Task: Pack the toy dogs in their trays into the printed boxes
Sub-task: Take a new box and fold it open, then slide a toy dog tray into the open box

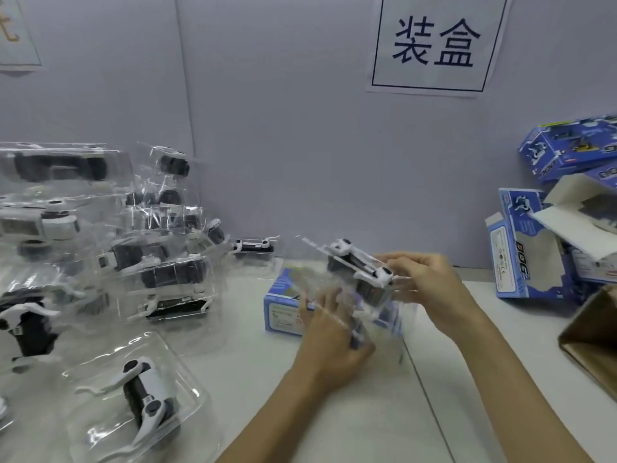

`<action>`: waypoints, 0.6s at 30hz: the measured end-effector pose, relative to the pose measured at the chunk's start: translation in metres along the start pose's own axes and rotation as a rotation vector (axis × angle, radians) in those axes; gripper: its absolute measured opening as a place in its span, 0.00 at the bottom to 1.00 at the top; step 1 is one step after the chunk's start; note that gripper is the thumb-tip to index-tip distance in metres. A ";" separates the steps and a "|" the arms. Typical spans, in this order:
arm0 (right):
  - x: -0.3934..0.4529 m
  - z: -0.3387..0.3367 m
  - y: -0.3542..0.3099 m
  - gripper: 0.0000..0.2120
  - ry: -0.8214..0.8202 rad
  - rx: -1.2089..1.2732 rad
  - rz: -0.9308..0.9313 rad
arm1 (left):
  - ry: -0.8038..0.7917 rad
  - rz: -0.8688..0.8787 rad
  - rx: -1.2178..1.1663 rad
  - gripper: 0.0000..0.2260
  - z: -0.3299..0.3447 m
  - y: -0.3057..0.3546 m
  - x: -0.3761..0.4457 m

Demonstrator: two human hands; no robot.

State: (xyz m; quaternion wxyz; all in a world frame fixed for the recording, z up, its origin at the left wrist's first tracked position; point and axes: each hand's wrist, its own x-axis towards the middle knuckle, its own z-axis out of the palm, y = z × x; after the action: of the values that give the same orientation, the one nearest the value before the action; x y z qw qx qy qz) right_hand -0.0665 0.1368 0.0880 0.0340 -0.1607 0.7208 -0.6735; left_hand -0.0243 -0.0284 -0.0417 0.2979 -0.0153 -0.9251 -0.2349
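Hands at centre frame, left hand and right hand, both grasp a clear tray holding a toy dog, seemingly light, flimsy and slippery, best gripped by its rims above the blue box.

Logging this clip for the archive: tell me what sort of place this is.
Probably a packing station on a toy assembly line. A stack of toy dogs in clear trays waits at left, printed boxes pile up at right, and a wall sign reads "装盒", meaning boxing.

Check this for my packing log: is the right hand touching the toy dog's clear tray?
Touching. The head view shows the right hand with fingers curled on the edge of the clear tray holding the toy dog above the printed box.
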 end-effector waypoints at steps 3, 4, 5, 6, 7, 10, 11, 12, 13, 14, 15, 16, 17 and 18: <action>0.006 -0.025 0.020 0.11 0.171 0.132 -0.014 | 0.009 0.050 0.036 0.25 -0.011 -0.013 0.009; 0.008 -0.030 0.027 0.11 0.226 0.171 -0.019 | 0.016 0.014 0.019 0.29 -0.016 -0.019 0.011; 0.009 -0.035 0.035 0.12 0.276 0.209 -0.024 | 0.033 -0.014 0.008 0.32 -0.018 -0.026 0.012; 0.010 -0.038 0.042 0.13 0.315 0.237 -0.027 | 0.050 -0.043 -0.036 0.31 -0.019 -0.031 0.012; 0.011 -0.040 0.048 0.13 0.338 0.252 -0.025 | 0.097 -0.073 -0.117 0.29 -0.019 -0.034 0.012; 0.013 -0.049 0.061 0.12 0.338 0.242 0.010 | 0.216 -0.191 -0.406 0.28 -0.024 -0.032 0.021; 0.014 -0.052 0.063 0.12 0.325 0.224 0.029 | 0.229 -0.232 -0.459 0.27 -0.028 -0.029 0.023; 0.014 -0.056 0.065 0.11 0.308 0.209 0.046 | 0.238 -0.271 -0.510 0.26 -0.031 -0.028 0.026; 0.014 -0.060 0.066 0.11 0.287 0.204 0.059 | 0.248 -0.311 -0.563 0.26 -0.033 -0.026 0.027; 0.014 -0.065 0.067 0.11 0.261 0.210 0.066 | 0.258 -0.348 -0.625 0.26 -0.035 -0.027 0.029; 0.013 -0.069 0.067 0.11 0.234 0.223 0.068 | 0.259 -0.391 -0.668 0.27 -0.037 -0.026 0.030; 0.013 -0.073 0.068 0.11 0.209 0.235 0.067 | 0.262 -0.423 -0.706 0.28 -0.038 -0.026 0.032; 0.012 -0.077 0.068 0.11 0.180 0.240 0.059 | 0.256 -0.451 -0.724 0.28 -0.040 -0.026 0.033; 0.011 -0.079 0.069 0.12 0.138 0.236 0.048 | 0.259 -0.460 -0.741 0.26 -0.040 -0.027 0.034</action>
State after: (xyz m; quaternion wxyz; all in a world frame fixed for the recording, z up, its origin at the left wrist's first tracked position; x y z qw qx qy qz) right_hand -0.1110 0.2125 0.0296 0.0189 -0.0914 0.6408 -0.7620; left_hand -0.0350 -0.0739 -0.0061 0.3257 0.1146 -0.7130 -0.6102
